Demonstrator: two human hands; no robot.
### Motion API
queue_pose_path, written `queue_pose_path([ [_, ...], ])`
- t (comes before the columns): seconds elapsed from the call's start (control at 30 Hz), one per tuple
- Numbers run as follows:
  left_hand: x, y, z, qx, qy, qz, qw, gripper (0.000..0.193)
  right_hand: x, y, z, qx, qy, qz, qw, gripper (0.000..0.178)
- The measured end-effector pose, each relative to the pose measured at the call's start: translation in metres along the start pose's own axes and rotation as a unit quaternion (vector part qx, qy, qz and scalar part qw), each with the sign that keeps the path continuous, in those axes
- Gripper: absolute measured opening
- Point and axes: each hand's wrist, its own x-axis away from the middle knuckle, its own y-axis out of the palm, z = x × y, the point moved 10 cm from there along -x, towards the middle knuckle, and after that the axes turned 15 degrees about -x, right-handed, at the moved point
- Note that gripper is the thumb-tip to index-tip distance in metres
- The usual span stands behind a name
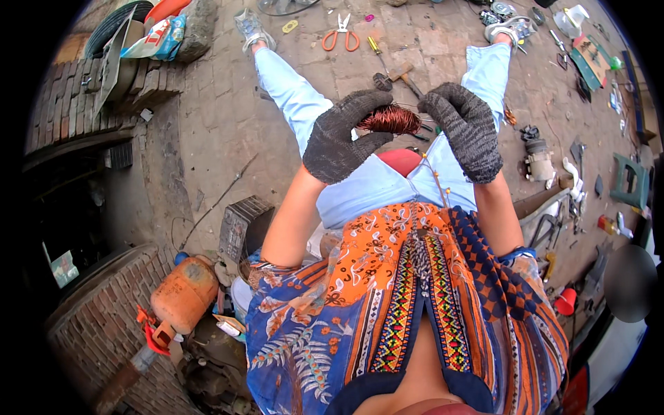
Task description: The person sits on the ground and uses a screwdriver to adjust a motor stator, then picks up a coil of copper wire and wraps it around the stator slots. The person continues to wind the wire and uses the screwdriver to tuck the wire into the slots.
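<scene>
Both my hands wear dark grey knitted gloves and are raised above my lap. My left hand grips the left end of a bundle of reddish copper wire between thumb and fingers. Just right of the bundle is my right hand, its fingers curled and thumb pressed in as a pinch. A thin strand seems to run toward its fingertips, but what they hold is too small to make out. Behind the bundle, a hammer with a wooden handle lies on the ground, partly hidden by my gloves.
Beyond the hammer lie a yellow-handled screwdriver and orange-handled shears on brick paving. To the right are a metal motor part, a green stool and scattered tools. An orange gas cylinder stands at lower left beside brickwork.
</scene>
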Motion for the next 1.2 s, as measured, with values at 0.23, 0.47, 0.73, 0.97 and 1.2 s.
queue_pose_path([
  [0.23,0.012,0.016,-0.008,0.215,-0.057,-0.071,0.972,0.056,-0.033,-0.025,0.033,0.054,0.032,0.044,0.997,0.023],
  [0.47,0.018,0.047,-0.035,0.405,-0.166,-0.070,0.896,0.061,-0.038,-0.023,0.057,0.124,-0.065,0.029,0.990,0.023],
  [0.73,0.019,0.059,-0.039,0.590,-0.223,-0.015,0.776,0.064,-0.025,-0.032,0.088,-0.017,0.114,0.083,0.990,0.025],
  [0.97,0.006,0.048,-0.037,0.542,-0.238,-0.021,0.805,0.062,-0.015,-0.033,0.092,-0.076,0.130,0.075,0.986,0.025],
  [1.2,-0.006,0.048,-0.022,0.580,-0.211,-0.027,0.786,0.069,0.001,-0.031,0.102,-0.243,0.113,0.128,0.955,0.025],
])
